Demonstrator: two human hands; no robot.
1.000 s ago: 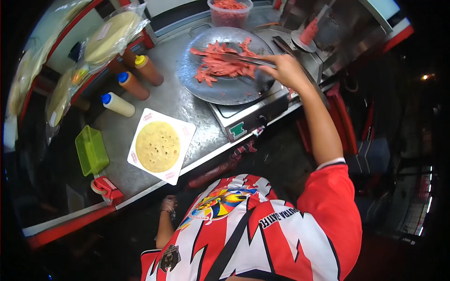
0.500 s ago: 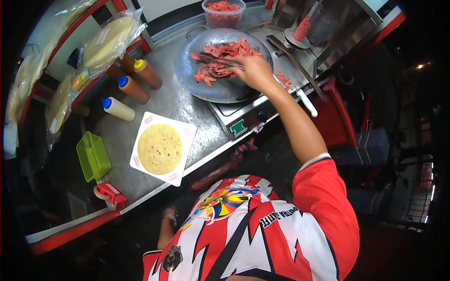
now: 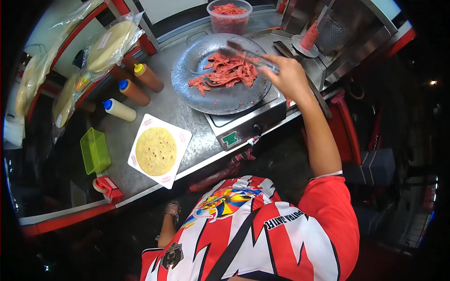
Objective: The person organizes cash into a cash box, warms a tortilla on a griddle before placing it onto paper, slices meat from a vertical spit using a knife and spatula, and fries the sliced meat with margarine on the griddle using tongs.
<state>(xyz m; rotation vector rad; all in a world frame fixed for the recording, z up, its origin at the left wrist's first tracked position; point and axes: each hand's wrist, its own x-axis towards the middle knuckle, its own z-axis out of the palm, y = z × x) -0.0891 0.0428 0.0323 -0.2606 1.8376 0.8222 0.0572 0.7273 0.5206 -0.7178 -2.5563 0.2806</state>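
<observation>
My right hand (image 3: 288, 77) is closed round metal tongs (image 3: 253, 55), whose tips hang over the upper part of a round dark pan (image 3: 187, 91). Strips of red meat (image 3: 232, 70) lie heaped in the pan's middle, just below the tongs. The pan rests on a steel stove (image 3: 248, 124). Down beside my body at the lower left is my left hand (image 3: 172, 209), small and dim, its fingers too unclear to read. A flatbread (image 3: 156, 151) lies on white printed paper (image 3: 180, 145) on the counter.
Three squeeze bottles (image 3: 134, 92), a green basket (image 3: 95, 151) and a red tape dispenser (image 3: 108, 189) stand on the left. Behind the pan is a tub of meat (image 3: 229, 21). A vertical meat spit (image 3: 309, 36) stands at the back right. Bagged flatbreads (image 3: 111, 46) sit on a shelf.
The tongs first swept left through the meat with my right hand, then drew back up and right, above it. The meat is gathered lower in the pan. The camera view has shifted slightly.
</observation>
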